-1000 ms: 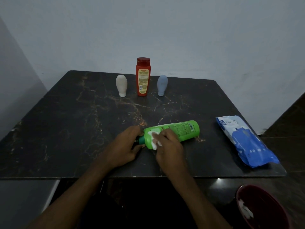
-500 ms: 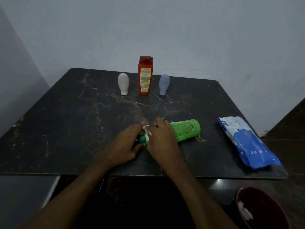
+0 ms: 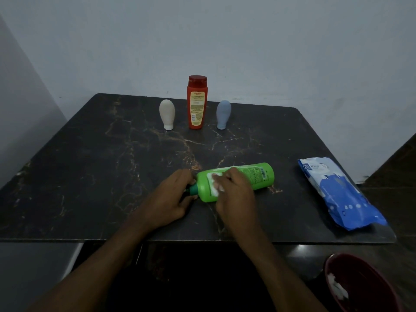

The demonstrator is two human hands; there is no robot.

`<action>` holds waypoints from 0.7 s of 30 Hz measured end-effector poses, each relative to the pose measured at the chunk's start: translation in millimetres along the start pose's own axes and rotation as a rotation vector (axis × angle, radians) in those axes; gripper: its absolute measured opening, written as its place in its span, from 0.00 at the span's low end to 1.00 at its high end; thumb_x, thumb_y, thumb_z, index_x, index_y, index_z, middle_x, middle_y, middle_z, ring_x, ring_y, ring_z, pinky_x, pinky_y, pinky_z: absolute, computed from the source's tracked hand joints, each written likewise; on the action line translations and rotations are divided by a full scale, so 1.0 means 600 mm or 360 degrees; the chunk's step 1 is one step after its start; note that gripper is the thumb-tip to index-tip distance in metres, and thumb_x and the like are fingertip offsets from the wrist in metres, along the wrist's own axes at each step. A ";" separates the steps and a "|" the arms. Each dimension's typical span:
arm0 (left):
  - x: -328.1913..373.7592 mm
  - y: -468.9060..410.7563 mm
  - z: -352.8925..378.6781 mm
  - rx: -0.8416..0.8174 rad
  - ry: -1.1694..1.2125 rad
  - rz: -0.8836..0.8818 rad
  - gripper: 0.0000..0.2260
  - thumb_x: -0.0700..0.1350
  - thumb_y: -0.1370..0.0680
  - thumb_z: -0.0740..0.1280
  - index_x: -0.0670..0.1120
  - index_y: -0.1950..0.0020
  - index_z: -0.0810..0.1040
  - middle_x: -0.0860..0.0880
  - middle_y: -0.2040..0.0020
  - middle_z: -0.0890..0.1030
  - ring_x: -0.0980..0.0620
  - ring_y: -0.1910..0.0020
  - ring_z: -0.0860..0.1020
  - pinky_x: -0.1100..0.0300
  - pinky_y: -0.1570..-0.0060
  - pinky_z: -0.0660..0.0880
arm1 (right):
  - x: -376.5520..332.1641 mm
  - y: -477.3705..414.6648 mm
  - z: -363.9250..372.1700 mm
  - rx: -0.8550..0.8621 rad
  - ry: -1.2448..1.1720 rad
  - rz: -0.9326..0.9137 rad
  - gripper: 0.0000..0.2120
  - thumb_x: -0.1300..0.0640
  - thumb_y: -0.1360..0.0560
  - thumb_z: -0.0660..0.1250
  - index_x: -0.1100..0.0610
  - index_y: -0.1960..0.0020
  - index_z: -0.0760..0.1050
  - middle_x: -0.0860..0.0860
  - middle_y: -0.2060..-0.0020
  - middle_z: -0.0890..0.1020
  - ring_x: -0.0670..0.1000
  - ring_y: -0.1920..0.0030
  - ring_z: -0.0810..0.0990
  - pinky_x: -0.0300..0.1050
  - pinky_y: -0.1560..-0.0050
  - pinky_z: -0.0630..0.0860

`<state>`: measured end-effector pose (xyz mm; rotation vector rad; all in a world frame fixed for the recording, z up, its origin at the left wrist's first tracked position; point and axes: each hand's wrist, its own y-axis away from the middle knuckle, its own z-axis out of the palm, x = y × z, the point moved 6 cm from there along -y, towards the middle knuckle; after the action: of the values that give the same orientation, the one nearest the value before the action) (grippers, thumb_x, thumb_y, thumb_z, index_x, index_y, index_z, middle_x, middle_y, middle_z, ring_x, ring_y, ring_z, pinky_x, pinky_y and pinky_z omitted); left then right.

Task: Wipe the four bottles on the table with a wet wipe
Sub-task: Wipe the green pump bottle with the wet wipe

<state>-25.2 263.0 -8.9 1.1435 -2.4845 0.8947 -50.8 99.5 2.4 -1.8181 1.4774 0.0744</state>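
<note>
right hand [image 3: 234,195] holding wipe [image 3: 212,179] slid along green bottle [image 3: 262,176]; left hand [image 3: 170,200] grips cap [image 3: 192,190]

Dim, bluish, soft light; faint grain, wide-angle bending at edges.

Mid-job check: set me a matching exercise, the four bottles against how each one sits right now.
Things:
1. green bottle
2. red bottle
3. cream bottle
4. blue-grey bottle

States:
a. back row, right end, cap down
b. lying on its side, wet wipe on it
c. back row, left end, cap down
d. back row, middle, cap up

Pairs: 1-b, 2-d, 3-c, 4-a
</note>
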 end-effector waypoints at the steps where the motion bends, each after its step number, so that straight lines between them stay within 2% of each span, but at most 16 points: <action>1: 0.002 0.001 -0.001 0.0007 -0.0006 0.0015 0.12 0.40 0.24 0.73 0.47 0.48 0.71 0.52 0.51 0.74 0.53 0.54 0.74 0.54 0.55 0.73 | 0.031 -0.005 -0.015 0.0069 -0.0026 0.0137 0.09 0.66 0.26 0.68 0.62 0.47 0.83 0.49 0.59 0.75 0.44 0.61 0.72 0.30 0.60 0.65; 3: 0.005 0.001 -0.002 0.0011 -0.0021 0.0045 0.11 0.39 0.24 0.73 0.45 0.47 0.72 0.51 0.50 0.75 0.52 0.54 0.74 0.54 0.55 0.74 | 0.098 -0.011 -0.054 0.0182 -0.0004 0.0353 0.05 0.62 0.23 0.66 0.61 0.52 0.81 0.48 0.60 0.73 0.40 0.64 0.70 0.29 0.64 0.67; 4: 0.006 0.001 -0.002 0.0013 -0.0030 0.0055 0.11 0.39 0.24 0.73 0.45 0.47 0.73 0.51 0.50 0.75 0.52 0.54 0.74 0.53 0.55 0.74 | 0.126 -0.011 -0.074 0.0217 0.0069 0.0392 0.07 0.60 0.22 0.64 0.59 0.52 0.80 0.49 0.59 0.73 0.41 0.64 0.70 0.32 0.64 0.69; 6: 0.007 -0.001 -0.003 0.0019 -0.0051 0.0069 0.11 0.38 0.24 0.73 0.44 0.46 0.73 0.50 0.49 0.75 0.52 0.53 0.75 0.53 0.54 0.74 | 0.166 -0.009 -0.106 0.0272 0.0142 0.0471 0.07 0.59 0.21 0.63 0.59 0.52 0.79 0.52 0.58 0.75 0.46 0.64 0.72 0.45 0.64 0.75; 7: 0.008 -0.001 -0.003 0.0022 -0.0063 0.0081 0.12 0.38 0.25 0.73 0.44 0.46 0.74 0.50 0.49 0.75 0.52 0.53 0.75 0.53 0.54 0.74 | 0.175 -0.007 -0.115 0.0290 0.0124 0.0531 0.06 0.61 0.22 0.64 0.60 0.51 0.80 0.53 0.57 0.75 0.47 0.64 0.73 0.47 0.64 0.75; 10: 0.013 -0.002 -0.004 0.0034 -0.0113 0.0112 0.12 0.36 0.25 0.74 0.43 0.46 0.75 0.49 0.50 0.75 0.52 0.53 0.74 0.54 0.54 0.72 | 0.156 0.000 -0.107 0.0337 0.0028 0.0550 0.07 0.64 0.23 0.65 0.62 0.48 0.80 0.52 0.57 0.74 0.48 0.62 0.74 0.44 0.62 0.75; 13: 0.021 -0.003 -0.006 0.0054 -0.0204 0.0164 0.12 0.35 0.26 0.74 0.42 0.47 0.75 0.48 0.51 0.75 0.51 0.54 0.73 0.56 0.56 0.72 | 0.100 0.002 -0.071 0.0271 -0.0161 0.0443 0.07 0.63 0.22 0.65 0.59 0.47 0.81 0.47 0.57 0.75 0.47 0.59 0.75 0.32 0.60 0.71; 15: 0.028 -0.002 -0.006 0.0062 -0.0286 0.0245 0.12 0.32 0.28 0.73 0.41 0.48 0.75 0.49 0.50 0.73 0.50 0.54 0.72 0.57 0.57 0.70 | 0.063 0.004 -0.055 0.0221 -0.0256 0.0282 0.08 0.65 0.22 0.64 0.61 0.48 0.82 0.47 0.58 0.75 0.49 0.58 0.76 0.31 0.57 0.69; 17: 0.034 -0.002 -0.006 0.0059 -0.0380 0.0322 0.13 0.30 0.30 0.73 0.40 0.50 0.75 0.48 0.49 0.74 0.49 0.53 0.72 0.57 0.57 0.70 | 0.058 0.005 -0.057 0.0202 -0.0191 0.0184 0.11 0.67 0.23 0.66 0.61 0.44 0.82 0.49 0.57 0.76 0.49 0.57 0.75 0.33 0.57 0.69; 19: 0.039 -0.002 -0.003 0.0062 -0.0487 0.0378 0.13 0.30 0.31 0.73 0.40 0.51 0.75 0.46 0.50 0.76 0.48 0.53 0.72 0.54 0.60 0.73 | 0.094 0.003 -0.077 0.0253 -0.0069 0.0264 0.11 0.65 0.23 0.66 0.60 0.41 0.81 0.50 0.56 0.76 0.48 0.60 0.75 0.39 0.60 0.72; 21: 0.042 -0.001 0.000 0.0073 -0.0564 0.0435 0.14 0.30 0.31 0.73 0.41 0.51 0.74 0.44 0.50 0.76 0.47 0.54 0.72 0.52 0.62 0.75 | 0.145 -0.002 -0.102 0.0328 -0.0007 0.0434 0.09 0.63 0.22 0.66 0.60 0.44 0.81 0.52 0.56 0.75 0.49 0.61 0.75 0.45 0.63 0.76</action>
<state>-41.2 247.6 3.4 1.0715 -2.9794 0.8853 -46.4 -6.7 2.7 -1.4458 1.6579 0.0583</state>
